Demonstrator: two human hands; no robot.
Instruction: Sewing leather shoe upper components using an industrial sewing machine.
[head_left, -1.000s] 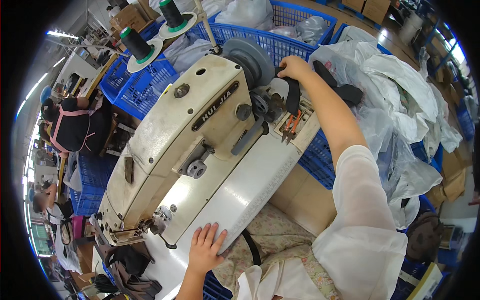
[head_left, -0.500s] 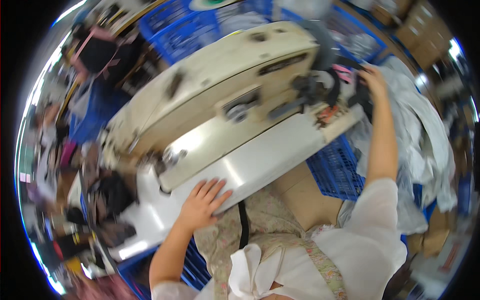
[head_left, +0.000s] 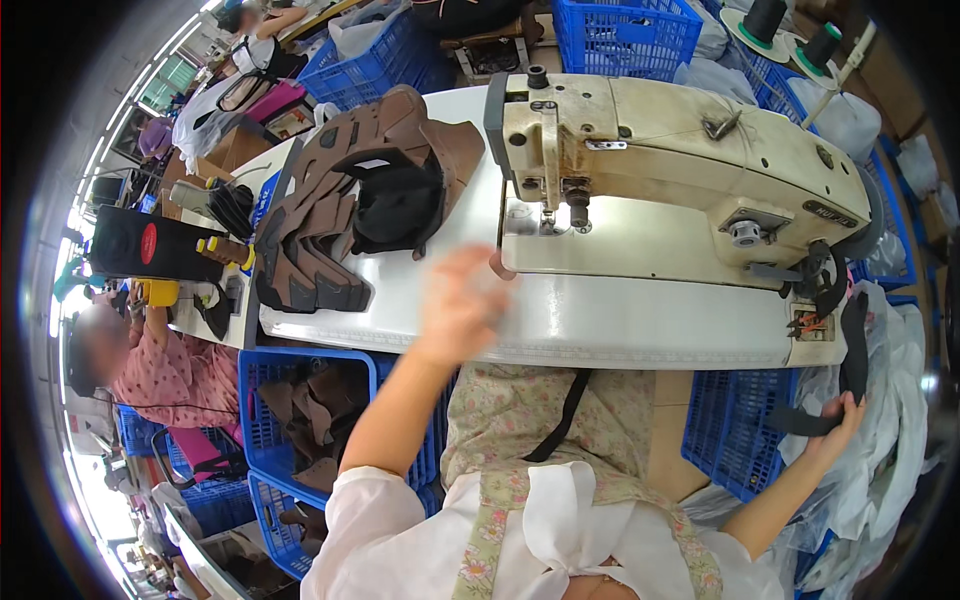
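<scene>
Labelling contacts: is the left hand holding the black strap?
No, the right hand holds the black strap, away from the left hand.

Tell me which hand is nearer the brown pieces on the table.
Left. The left hand is just right of the brown pieces; the right hand is far off, by the table's right end.

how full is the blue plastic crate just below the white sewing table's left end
Not empty: brown flat pieces lie inside the blue plastic crate; how deep they go, I cannot tell.
</scene>
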